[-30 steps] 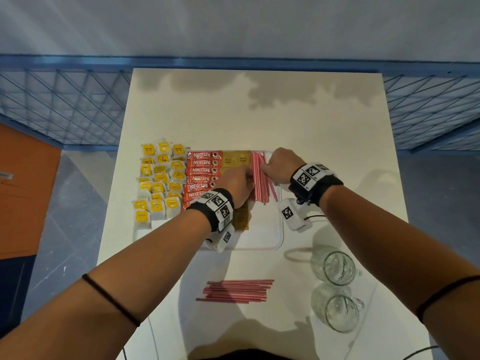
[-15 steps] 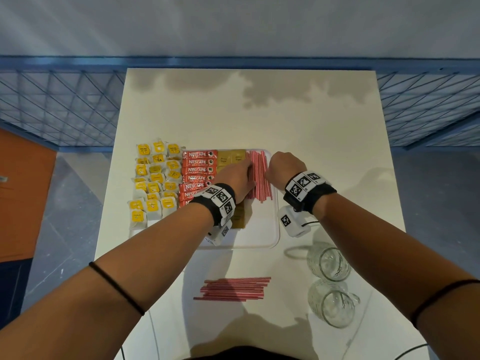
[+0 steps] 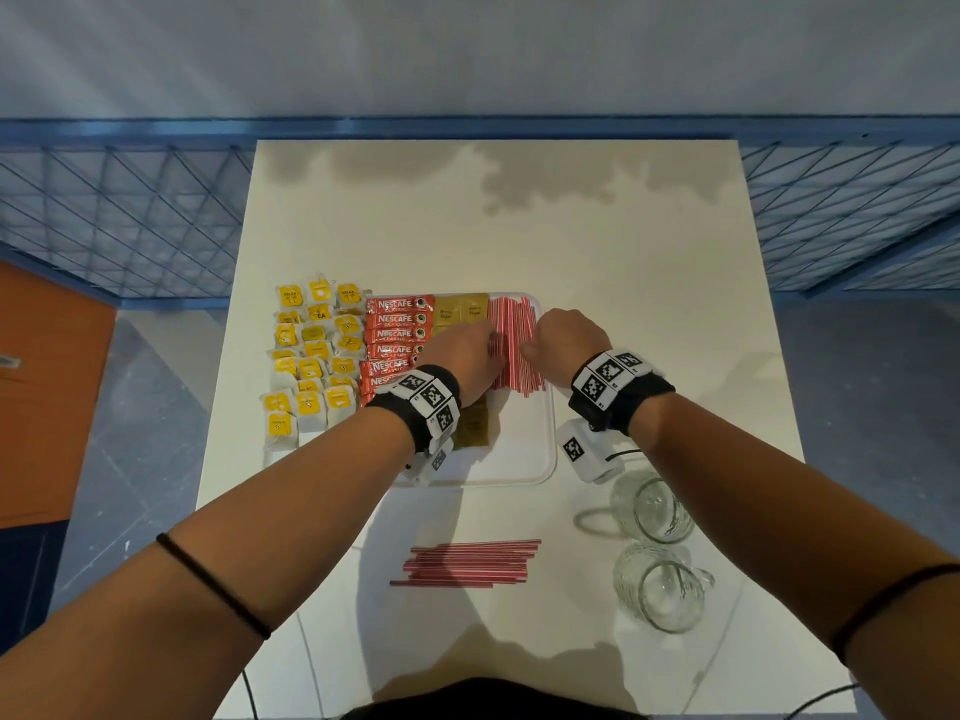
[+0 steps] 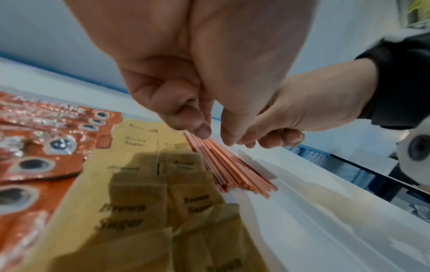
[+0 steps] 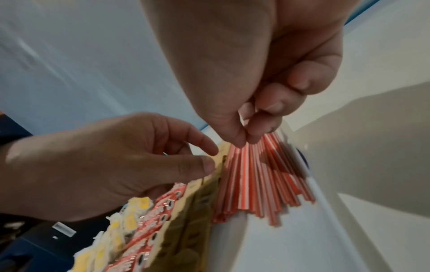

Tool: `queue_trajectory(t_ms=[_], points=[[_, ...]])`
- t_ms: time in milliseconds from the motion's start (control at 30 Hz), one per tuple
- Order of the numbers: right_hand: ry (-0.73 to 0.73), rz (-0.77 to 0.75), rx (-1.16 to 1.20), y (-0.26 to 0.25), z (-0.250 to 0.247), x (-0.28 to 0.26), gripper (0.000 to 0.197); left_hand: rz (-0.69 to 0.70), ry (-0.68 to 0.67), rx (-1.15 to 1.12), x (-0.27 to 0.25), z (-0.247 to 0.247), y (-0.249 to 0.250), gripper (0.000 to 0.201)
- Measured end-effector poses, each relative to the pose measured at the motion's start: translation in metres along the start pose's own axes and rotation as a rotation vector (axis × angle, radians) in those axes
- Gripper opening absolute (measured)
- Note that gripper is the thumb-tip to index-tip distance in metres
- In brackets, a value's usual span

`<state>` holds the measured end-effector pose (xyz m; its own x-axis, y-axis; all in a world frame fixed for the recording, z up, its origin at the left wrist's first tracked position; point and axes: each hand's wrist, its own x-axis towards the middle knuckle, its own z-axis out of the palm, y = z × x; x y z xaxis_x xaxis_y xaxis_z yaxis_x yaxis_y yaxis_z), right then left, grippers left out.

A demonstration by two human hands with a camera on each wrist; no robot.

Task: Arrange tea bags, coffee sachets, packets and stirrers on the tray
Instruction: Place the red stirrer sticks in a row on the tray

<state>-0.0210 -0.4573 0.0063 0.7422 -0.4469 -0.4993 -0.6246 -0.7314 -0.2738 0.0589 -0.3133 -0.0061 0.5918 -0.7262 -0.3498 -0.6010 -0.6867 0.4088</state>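
Observation:
A white tray (image 3: 519, 459) holds red Nescafe sachets (image 3: 397, 319), brown sugar packets (image 3: 462, 309) and a row of red-and-white stirrers (image 3: 514, 324). Both hands work at that row. My left hand (image 3: 467, 350) has its thumb and index tips (image 4: 202, 131) down at the stirrers' (image 4: 232, 165) left edge, beside the sugar packets (image 4: 130, 211); nothing shows between them. My right hand (image 3: 563, 337) pinches the stirrers (image 5: 251, 184) from the right with thumb and fingertips (image 5: 239, 138). A second bunch of stirrers (image 3: 467, 563) lies on the table near me.
Yellow-tagged tea bags (image 3: 311, 356) lie in rows on the table, left of the tray. Two glass mugs (image 3: 652, 509) (image 3: 660, 589) stand at the near right. The tray's near half is bare. A blue mesh railing runs behind the table.
Both hands have slid a little toward me along the stirrers on the tray and stay close together. The other items have not moved.

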Motion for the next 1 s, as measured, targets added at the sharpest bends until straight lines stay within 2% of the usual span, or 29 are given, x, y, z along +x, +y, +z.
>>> queue_trajectory(t_ms=[233,467,667,833,1000], points=[[-0.020,-0.175,0.066,-0.007,0.016,-0.065,0.032,0.087,-0.019,0.060,-0.064,-0.004,-0.012,0.018],[-0.077,-0.362,0.009,-0.001,0.052,-0.131,0.035,0.175,-0.163,0.034,-0.143,0.005,-0.038,0.040],[-0.169,-0.459,-0.110,0.004,0.096,-0.167,0.045,0.200,-0.259,0.166,-0.197,0.047,-0.046,0.055],[-0.178,-0.491,-0.255,0.001,0.131,-0.188,0.045,0.265,-0.235,0.146,-0.221,0.079,-0.046,0.055],[-0.135,-0.494,-0.332,0.002,0.153,-0.198,0.050,0.227,-0.179,0.137,-0.232,0.097,-0.045,0.040]])
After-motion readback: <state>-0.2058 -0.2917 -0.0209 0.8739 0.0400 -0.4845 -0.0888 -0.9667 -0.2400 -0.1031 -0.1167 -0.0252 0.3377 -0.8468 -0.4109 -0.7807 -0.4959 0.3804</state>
